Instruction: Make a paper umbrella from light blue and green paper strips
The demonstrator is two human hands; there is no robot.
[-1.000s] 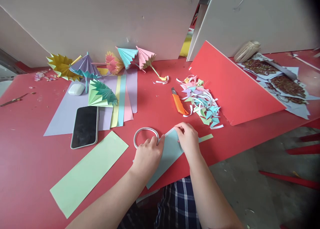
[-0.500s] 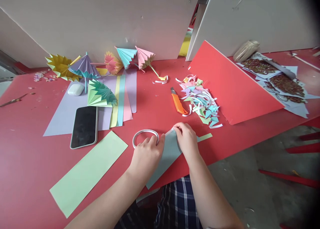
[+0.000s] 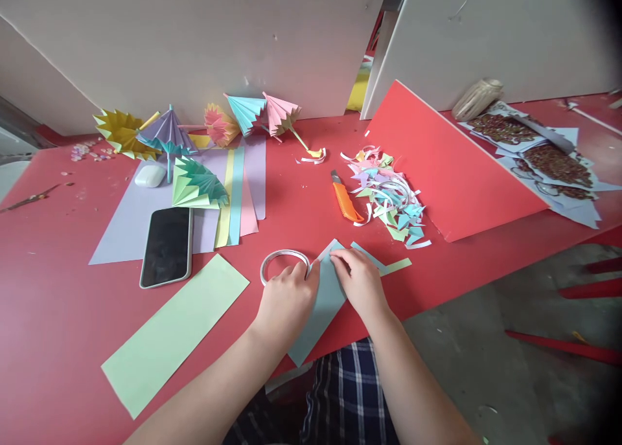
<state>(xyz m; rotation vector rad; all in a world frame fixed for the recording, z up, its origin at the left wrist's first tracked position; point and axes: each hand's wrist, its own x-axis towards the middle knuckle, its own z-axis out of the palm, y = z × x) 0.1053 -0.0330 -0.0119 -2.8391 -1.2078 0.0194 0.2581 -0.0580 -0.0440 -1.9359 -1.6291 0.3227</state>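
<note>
Evidently the blue paper (image 3: 324, 296) lies slanted between and partly under the hands so both can reach its far end, where a white strip (image 3: 326, 251) runs. Left hand (image 3: 286, 299): fingers loosely curled against the tape roll (image 3: 263, 268), thumb stretched to the paper, probably to steady it; whether it grips anything, cannot tell. Right hand (image 3: 359, 278): thumb and forefinger close together at the paper's far end, other fingers half folded; a pinch cannot be confirmed. Green sheet (image 3: 175, 338) lies left of the hands, presumably out of the way. Orange cutter (image 3: 346, 202) and paper scraps (image 3: 391, 199) sit beyond the right hand on the red surface (image 3: 301, 221), likely gathered there to avoid clutter.
</note>
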